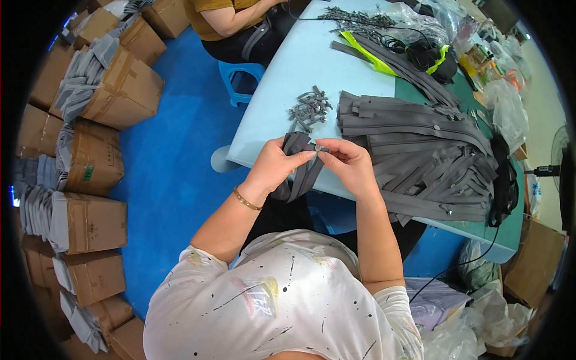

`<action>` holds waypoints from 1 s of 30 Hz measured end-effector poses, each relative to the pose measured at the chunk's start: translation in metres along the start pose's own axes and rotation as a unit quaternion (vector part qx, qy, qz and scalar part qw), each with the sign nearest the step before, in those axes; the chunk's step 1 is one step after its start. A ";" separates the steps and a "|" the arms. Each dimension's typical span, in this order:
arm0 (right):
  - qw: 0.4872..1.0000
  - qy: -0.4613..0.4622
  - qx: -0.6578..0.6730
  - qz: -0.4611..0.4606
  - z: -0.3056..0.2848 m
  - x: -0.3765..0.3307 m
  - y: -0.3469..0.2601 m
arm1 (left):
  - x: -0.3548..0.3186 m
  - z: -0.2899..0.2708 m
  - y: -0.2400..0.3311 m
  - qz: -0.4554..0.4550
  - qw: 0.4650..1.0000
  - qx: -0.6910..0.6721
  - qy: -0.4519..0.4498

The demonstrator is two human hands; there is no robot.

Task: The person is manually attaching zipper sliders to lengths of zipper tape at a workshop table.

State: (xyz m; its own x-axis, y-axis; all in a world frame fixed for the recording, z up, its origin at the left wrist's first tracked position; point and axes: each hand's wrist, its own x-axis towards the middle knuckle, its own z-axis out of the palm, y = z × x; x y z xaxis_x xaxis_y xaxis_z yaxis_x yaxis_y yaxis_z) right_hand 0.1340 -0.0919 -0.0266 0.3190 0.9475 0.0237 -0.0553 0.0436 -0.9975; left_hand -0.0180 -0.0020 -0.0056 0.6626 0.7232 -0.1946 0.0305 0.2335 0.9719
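Observation:
At the table's near edge, my left hand (277, 166) is closed on a dark grey zipper (307, 176), pinching its end between thumb and fingers. The rest of the zipper loops down below the hands. My right hand (350, 163) is closed in a pinch on a small metal zipper slider (318, 147) at that end, its thumb tip close to my left thumb. Just beyond the hands lies a small heap of loose zipper sliders (311, 108). To the right, a large pile of grey zippers (420, 135) covers the table corner.
A person (231, 21) sits on a blue stool (240, 75) at the table's far left side. More metal parts (360, 21), neon yellow strips (372, 57) and plastic bags (507, 102) lie farther back. Cardboard boxes (96, 222) with grey folded goods line the blue floor at left.

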 end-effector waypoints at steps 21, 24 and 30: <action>0.997 0.012 -0.053 -0.052 -0.001 -0.004 -0.002 | 0.000 -0.004 0.001 -0.026 0.992 0.113 -0.055; 0.997 0.006 -0.047 -0.064 -0.001 -0.004 -0.001 | 0.000 -0.004 0.003 -0.047 0.990 0.121 -0.061; 1.000 0.008 0.019 -0.018 -0.002 -0.005 -0.003 | -0.002 -0.001 0.002 -0.021 0.993 0.095 -0.066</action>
State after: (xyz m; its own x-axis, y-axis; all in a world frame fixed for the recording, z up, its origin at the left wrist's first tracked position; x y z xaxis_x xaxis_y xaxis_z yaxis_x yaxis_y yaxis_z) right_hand 0.1344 -0.0972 -0.0237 0.3370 0.9397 0.0583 -0.0802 0.0904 -0.9927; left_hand -0.0204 -0.0022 -0.0035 0.7495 0.6213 -0.2286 0.1924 0.1259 0.9732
